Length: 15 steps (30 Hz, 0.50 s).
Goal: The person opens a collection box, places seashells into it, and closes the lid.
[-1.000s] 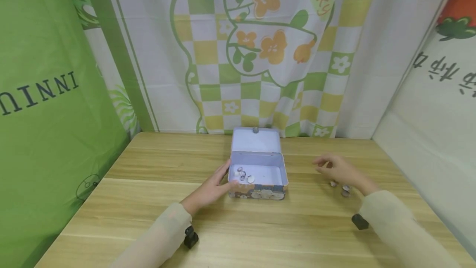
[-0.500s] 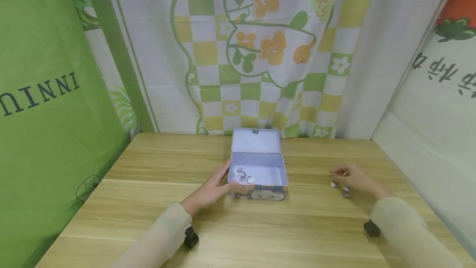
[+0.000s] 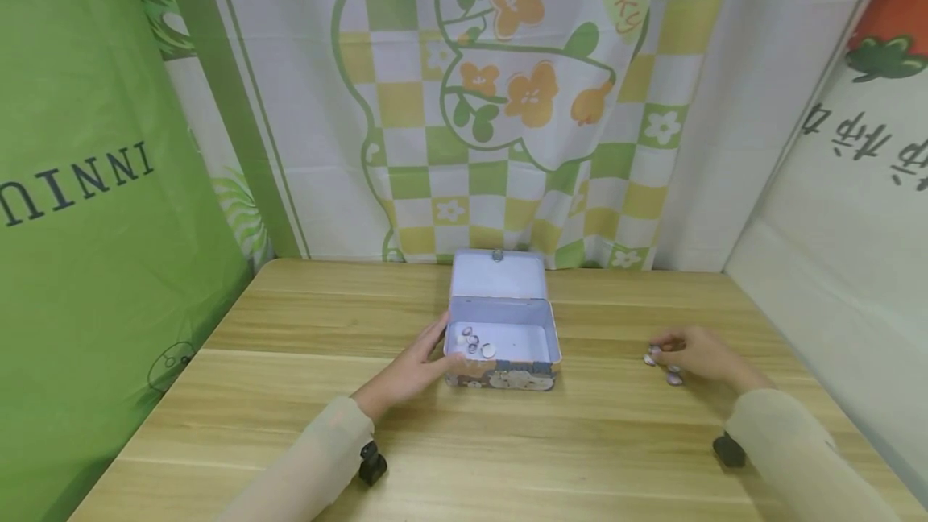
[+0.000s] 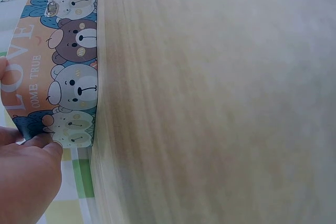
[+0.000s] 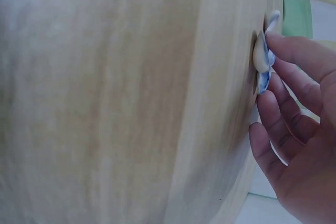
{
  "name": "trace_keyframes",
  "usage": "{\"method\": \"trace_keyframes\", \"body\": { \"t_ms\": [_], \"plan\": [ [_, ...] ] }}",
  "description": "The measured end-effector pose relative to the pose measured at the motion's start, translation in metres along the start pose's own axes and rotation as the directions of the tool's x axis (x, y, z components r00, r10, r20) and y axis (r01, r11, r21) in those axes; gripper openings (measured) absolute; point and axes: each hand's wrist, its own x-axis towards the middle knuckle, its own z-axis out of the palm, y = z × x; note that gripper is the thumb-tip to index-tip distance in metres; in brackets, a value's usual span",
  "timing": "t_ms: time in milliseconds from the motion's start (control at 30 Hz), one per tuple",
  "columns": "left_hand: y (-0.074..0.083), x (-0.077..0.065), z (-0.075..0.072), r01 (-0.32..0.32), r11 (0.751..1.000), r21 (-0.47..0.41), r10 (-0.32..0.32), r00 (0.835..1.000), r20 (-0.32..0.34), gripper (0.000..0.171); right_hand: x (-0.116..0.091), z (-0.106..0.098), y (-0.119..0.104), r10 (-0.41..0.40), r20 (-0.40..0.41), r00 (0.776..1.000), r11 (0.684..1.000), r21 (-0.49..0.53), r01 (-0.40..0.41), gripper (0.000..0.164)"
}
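Observation:
A hinged tin box [image 3: 500, 373] stands on the table with its lid up against the back; cartoon bears and lettering cover its front in the left wrist view. Several small seashells [image 3: 489, 350] lie inside, toward its front left. My left hand [image 3: 413, 369] grips the box's left side, thumb at the front corner and fingers along the wall. Out to the right, my right hand [image 3: 699, 354] pinches a seashell [image 5: 261, 56] between thumb and fingertips, low over the table. Other shells lie right by it, one of them a purplish shell [image 3: 675, 377] just below the hand.
A wooden table [image 3: 551, 457] carries everything. Behind it hangs a checked curtain [image 3: 486, 176], with a green cloth [image 3: 109, 264] on the left and a white printed cloth [image 3: 834, 240] on the right. A thin dark cable [image 3: 172, 359] shows at the left edge.
My right hand has moved right and down to the loose shells, and its fingertips have come together on one. The left hand and the tin box have stayed in place.

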Motion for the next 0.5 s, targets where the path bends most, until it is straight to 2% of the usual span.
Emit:
{"method": "trace_keyframes", "body": {
  "t_ms": [500],
  "plan": [
    [-0.0006,0.0006,-0.0003,0.004,1.0,-0.013,-0.004,1.0,0.007,0.091,0.0002,0.0002,0.0005,-0.002,0.005,1.0,1.0,0.0,0.002,0.033]
  ]
}}
